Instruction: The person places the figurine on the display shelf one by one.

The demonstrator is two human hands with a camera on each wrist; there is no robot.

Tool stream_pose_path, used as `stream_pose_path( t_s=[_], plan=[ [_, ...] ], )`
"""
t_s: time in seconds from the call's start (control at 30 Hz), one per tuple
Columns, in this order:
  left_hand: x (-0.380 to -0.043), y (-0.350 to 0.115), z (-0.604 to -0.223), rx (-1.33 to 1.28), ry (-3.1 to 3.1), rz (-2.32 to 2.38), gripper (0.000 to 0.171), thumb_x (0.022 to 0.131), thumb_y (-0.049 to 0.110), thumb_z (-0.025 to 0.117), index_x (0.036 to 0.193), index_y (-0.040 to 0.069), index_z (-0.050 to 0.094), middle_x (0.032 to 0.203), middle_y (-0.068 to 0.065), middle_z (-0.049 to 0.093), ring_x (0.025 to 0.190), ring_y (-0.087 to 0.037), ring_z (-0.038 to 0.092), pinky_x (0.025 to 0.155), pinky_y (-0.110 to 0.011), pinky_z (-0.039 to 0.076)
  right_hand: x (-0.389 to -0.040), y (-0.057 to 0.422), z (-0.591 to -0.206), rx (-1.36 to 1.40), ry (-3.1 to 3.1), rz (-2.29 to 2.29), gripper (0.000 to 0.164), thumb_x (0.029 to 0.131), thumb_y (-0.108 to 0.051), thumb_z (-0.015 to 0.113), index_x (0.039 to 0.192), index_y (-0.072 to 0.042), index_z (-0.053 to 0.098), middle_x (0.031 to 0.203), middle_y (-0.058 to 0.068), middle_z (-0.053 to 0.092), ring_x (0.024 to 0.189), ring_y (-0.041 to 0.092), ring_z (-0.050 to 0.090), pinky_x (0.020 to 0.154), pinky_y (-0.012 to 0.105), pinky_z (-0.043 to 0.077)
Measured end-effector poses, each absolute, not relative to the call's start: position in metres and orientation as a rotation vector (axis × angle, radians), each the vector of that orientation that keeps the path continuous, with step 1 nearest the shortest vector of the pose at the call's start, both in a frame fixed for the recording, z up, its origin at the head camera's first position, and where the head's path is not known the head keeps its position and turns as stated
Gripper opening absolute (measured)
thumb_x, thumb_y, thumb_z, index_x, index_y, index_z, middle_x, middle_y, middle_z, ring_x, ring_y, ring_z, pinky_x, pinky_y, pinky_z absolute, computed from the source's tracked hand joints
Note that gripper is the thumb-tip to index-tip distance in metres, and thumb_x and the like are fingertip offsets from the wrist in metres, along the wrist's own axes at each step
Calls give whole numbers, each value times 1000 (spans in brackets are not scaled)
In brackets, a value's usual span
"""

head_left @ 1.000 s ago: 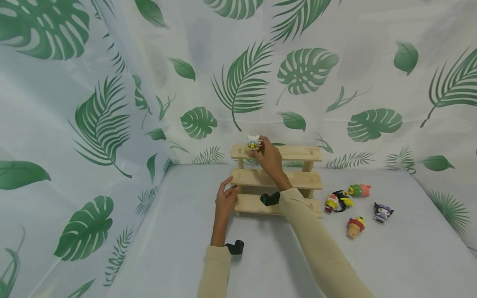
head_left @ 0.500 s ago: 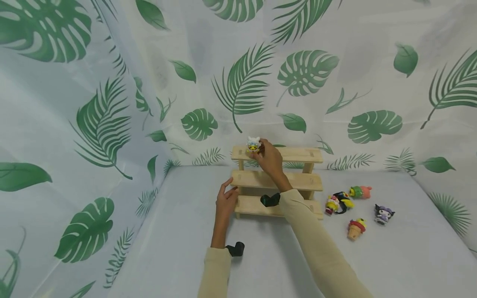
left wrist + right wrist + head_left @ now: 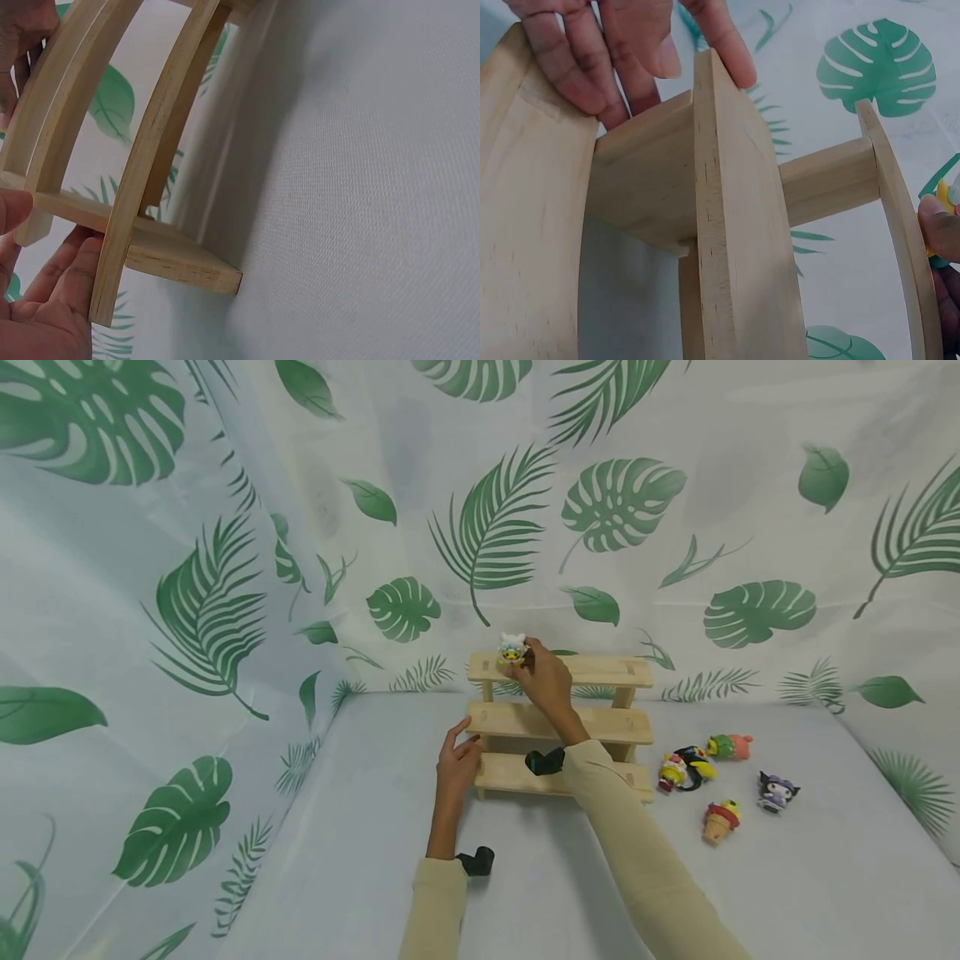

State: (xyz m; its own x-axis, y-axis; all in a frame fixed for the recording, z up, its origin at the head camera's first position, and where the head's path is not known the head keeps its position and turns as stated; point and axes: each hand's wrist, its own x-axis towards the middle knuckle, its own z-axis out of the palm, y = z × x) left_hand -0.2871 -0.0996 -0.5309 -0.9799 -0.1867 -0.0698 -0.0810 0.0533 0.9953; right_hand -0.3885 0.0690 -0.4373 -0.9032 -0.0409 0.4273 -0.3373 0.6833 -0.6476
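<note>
"Where was the white-hooded figurine (image 3: 512, 647)?"

"Upright at the left end of the top tier (image 3: 607, 672) of the three-tier wooden shelf (image 3: 600, 724). Whether its base touched the board could not be told."

"And the right hand (image 3: 548, 682)?"

"Its grip was closed on the figurine, thumb and fingers pinching it from the right side."

"What did the left hand (image 3: 455, 764) do?"

"It touched the shelf's left end, its grip loose and the fingers fairly straight. One finger met the end of the middle tier; the others lay by the side support (image 3: 641, 169)."

"Was anything lying nearby?"

"To the right of the shelf, on the white surface (image 3: 825, 877), lay more toys: an ice-cream-cone figurine (image 3: 720, 824), a purple-and-black figurine (image 3: 777, 792) and a green-and-pink one (image 3: 730, 747). Behind stood a leaf-printed backdrop (image 3: 645, 577)."
</note>
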Motion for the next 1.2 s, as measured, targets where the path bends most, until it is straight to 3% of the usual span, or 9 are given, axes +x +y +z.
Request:
stream_pose_path(
  t_s=[0.37, 0.67, 1.0, 1.2],
  plan=[
    [-289, -100, -528, 275, -2216, -2106, 45, 95, 28, 63, 135, 45, 51, 121, -2, 70, 109, -19, 65, 81, -29, 47, -388, 69, -431, 276, -2550, 1071, 64, 86, -30, 75, 139, -5, 50, 116, 16, 70, 99, 33, 67, 84, 50, 50],
    [-288, -97, -529, 254, -2217, -2102, 45, 96, 28, 62, 137, 41, 51, 124, -8, 69, 110, -21, 65, 81, -29, 47, -389, 71, -434, 261, -2537, 1029, 63, 86, -29, 75, 138, -3, 52, 114, 17, 71, 97, 32, 67, 82, 48, 51],
    [-287, -98, -528, 274, -2226, -2099, 45, 95, 29, 63, 135, 45, 51, 122, -3, 70, 109, -19, 66, 82, -29, 48, -390, 69, -437, 266, -2509, 1044, 62, 86, -27, 76, 137, -2, 52, 113, 17, 71, 98, 31, 68, 83, 48, 51],
    [-283, -99, -525, 276, -2228, -2111, 46, 95, 29, 62, 138, 42, 50, 124, -4, 69, 110, -20, 65, 80, -28, 48, -389, 68, -440, 252, -2530, 1041, 64, 86, -29, 76, 138, -3, 51, 115, 16, 70, 100, 32, 67, 84, 47, 50]
  ],
)
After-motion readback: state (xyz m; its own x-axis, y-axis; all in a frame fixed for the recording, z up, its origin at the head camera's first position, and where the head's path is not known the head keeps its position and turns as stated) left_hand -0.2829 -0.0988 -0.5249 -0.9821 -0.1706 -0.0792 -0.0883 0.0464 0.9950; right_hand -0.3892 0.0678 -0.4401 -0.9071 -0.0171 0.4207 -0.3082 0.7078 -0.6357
